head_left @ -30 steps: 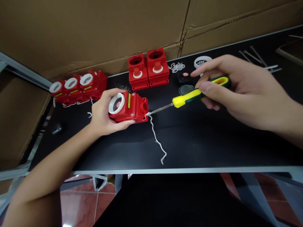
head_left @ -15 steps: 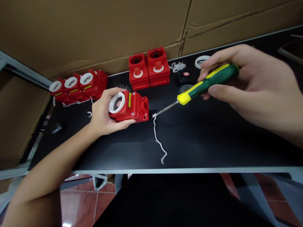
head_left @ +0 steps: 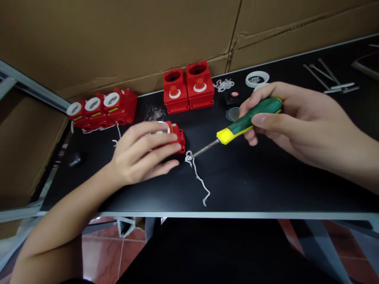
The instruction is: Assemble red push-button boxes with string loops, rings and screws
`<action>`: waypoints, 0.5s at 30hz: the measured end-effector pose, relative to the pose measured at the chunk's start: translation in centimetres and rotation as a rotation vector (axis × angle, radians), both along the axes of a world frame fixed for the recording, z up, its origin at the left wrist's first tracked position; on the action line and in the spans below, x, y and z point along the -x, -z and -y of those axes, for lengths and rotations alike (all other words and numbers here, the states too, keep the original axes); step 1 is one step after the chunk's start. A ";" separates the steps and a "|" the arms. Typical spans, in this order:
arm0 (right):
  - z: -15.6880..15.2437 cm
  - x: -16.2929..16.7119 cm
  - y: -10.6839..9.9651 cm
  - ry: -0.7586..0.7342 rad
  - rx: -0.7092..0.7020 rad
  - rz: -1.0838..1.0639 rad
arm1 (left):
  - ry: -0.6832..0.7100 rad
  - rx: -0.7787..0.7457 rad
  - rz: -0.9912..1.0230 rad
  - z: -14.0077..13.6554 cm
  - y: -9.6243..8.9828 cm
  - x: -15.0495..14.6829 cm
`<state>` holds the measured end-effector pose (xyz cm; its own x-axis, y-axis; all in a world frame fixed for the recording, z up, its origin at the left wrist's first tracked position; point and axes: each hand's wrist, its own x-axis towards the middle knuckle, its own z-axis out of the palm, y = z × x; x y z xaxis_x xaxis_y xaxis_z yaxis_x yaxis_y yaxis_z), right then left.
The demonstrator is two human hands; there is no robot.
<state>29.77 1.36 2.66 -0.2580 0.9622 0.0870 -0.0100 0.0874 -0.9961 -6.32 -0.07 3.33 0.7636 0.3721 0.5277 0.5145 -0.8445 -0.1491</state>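
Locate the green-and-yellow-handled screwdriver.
Head view, just right of centre: the screwdriver is in the right hand, its metal tip at the thin white string.

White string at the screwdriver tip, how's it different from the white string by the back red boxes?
The front string trails in a wavy line from a small bunch; the back string is a heaped tangle. The screwdriver tip is at the front string, away from the back string. Both are white.

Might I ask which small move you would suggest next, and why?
I would probably have the right hand ease the screwdriver it holds back from the white string, since its tip appears to meet the string's curled end, close to the red box that the left hand partly covers.
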 end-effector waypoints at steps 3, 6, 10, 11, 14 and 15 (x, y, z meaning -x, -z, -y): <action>0.3 0.2 0.2 -0.028 0.058 -0.020 | 0.055 0.131 0.026 2.1 -0.4 -0.7; 0.5 0.5 0.2 -0.058 0.105 -0.048 | 0.085 0.196 0.006 2.9 -0.4 -0.6; 0.5 0.7 -0.1 -0.068 0.130 -0.081 | 0.061 0.265 -0.043 2.8 -0.2 0.1; 0.5 0.7 -0.1 -0.065 0.132 -0.089 | 0.071 0.261 -0.031 2.7 -0.2 0.2; 0.4 0.6 -0.1 -0.052 0.138 -0.097 | 0.129 0.235 0.023 2.5 -0.2 -0.1; 0.4 0.6 -0.1 -0.049 0.137 -0.096 | 0.144 0.229 0.029 2.4 -0.3 -0.3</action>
